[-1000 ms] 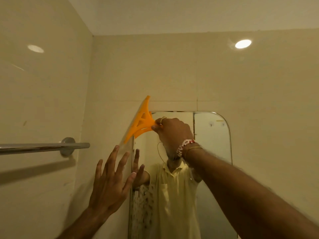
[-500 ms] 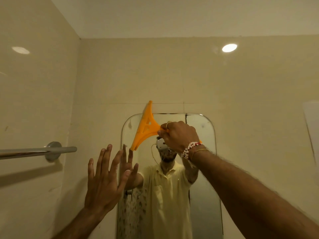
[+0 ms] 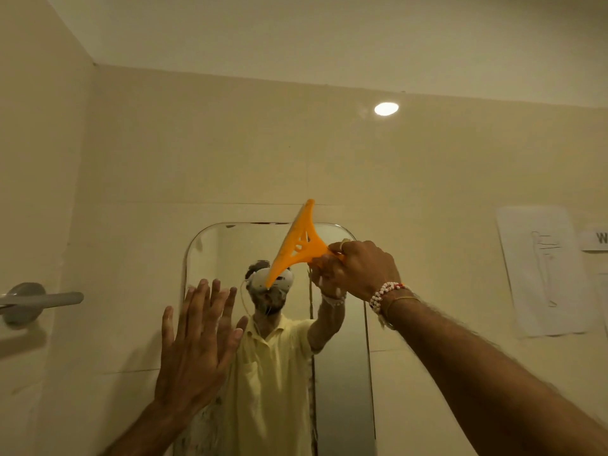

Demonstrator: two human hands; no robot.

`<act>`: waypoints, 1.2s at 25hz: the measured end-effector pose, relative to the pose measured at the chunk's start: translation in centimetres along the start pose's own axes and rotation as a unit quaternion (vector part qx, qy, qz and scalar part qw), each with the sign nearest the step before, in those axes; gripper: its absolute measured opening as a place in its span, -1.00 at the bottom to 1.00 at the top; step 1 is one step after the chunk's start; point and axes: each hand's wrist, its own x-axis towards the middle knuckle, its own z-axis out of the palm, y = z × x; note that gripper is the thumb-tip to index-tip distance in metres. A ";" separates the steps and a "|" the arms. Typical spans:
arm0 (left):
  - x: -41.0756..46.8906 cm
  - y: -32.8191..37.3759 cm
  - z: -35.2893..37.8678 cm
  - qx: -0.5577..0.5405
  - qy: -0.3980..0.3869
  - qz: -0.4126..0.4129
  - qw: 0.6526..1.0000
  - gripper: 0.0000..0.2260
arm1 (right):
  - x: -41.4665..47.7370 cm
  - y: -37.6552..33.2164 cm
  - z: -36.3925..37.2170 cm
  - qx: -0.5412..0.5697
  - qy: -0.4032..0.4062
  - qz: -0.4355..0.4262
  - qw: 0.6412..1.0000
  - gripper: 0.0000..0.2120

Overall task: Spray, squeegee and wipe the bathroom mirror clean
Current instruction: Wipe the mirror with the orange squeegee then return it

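An orange squeegee (image 3: 297, 246) stands tilted against the upper part of the rounded bathroom mirror (image 3: 223, 255), its top end just above the mirror's upper edge. My right hand (image 3: 363, 269) is shut on its handle, to the right of the blade. My left hand (image 3: 197, 343) is held flat with fingers apart at the mirror's lower left edge, holding nothing. The glass reflects a person in a yellow shirt and both arms.
A chrome towel bar (image 3: 36, 302) sticks out from the left wall at hand height. A sheet of paper (image 3: 543, 271) and a small sign (image 3: 595, 240) are stuck to the tiled wall on the right. A ceiling light's reflection (image 3: 386, 108) shines on the tiles above.
The squeegee and my right hand have swept from the mirror's upper left corner across towards its upper right. My left hand stayed spread at the left edge. The view shifted right.
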 end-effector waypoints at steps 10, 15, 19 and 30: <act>-0.6 0.8 0.9 -0.073 -0.011 0.015 0.997 -0.34 | -3.2 5.9 0.4 0.024 0.059 0.130 0.989 -0.59; -0.7 0.8 0.7 -0.070 -0.016 0.026 0.997 -0.34 | -4.1 4.3 1.7 0.086 0.038 0.181 0.979 -0.64; -0.5 1.7 0.6 -0.072 -0.014 0.017 0.997 -0.35 | -4.1 2.3 2.5 0.137 0.010 0.227 0.964 -0.63; -2.0 2.7 0.9 -0.085 -0.020 0.024 0.996 -0.35 | -11.3 1.1 7.9 0.170 0.014 0.284 0.944 -0.58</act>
